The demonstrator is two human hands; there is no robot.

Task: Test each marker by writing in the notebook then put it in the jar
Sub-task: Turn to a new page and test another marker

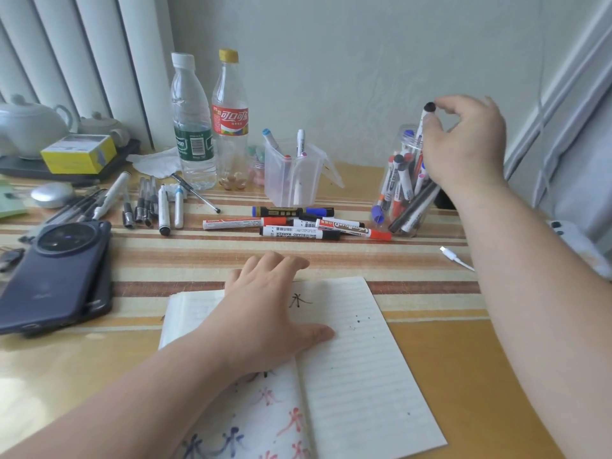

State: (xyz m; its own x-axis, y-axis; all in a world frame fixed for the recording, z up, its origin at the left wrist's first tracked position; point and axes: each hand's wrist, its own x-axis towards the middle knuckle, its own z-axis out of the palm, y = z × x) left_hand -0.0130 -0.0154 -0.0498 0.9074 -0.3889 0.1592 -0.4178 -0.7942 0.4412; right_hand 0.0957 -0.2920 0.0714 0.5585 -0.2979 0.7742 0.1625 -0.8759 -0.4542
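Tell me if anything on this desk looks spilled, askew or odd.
Small dark ink specks are spattered across the right page of the notebook, to the right of the written character. They look like stray splatter, not writing. Nothing else looks spilled or damaged.

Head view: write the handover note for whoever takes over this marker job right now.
Right hand: pinches a black-capped marker upright at the mouth of the jar, not yet released.
Left hand: lies flat on the open notebook, pressing it down.
Done: the jar, far right, holds many markers; the notebook shows red, blue and black test strokes.
Left: drop this marker in, then test and jar the loose markers lying on the table between notebook and jar.
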